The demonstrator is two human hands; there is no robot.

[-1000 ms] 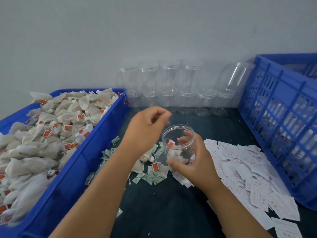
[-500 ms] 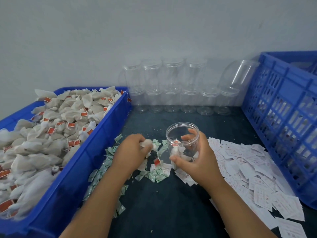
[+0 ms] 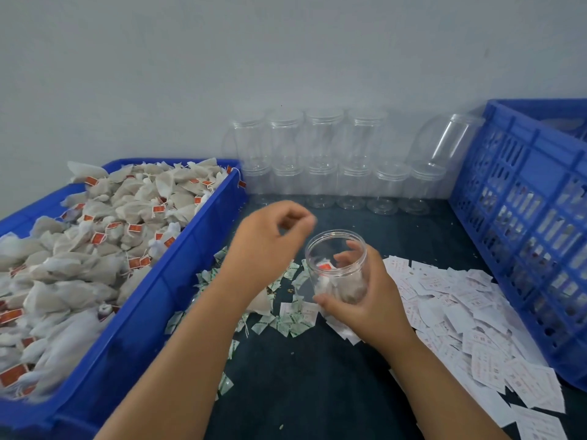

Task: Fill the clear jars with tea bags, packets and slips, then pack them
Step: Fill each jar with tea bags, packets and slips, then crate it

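Right hand [image 3: 368,303] grips the clear jar [image 3: 327,258]; left hand [image 3: 270,246] hovers beside its mouth, fingers loosely curled, empty.

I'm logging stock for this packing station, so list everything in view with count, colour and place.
tea bags: many, white with red tags, heaped in bin
bin: one, blue, left
empty jars: about eleven, clear, stacked along the wall, one tilted
held jar: one, clear, centre, tea bags inside
packets: many, green-white, scattered mid-table
slips: many, white, heaped right
crate: one, blue, far right
table: one, dark
left hand: fingers curled near held jar's mouth
right hand: grips held jar
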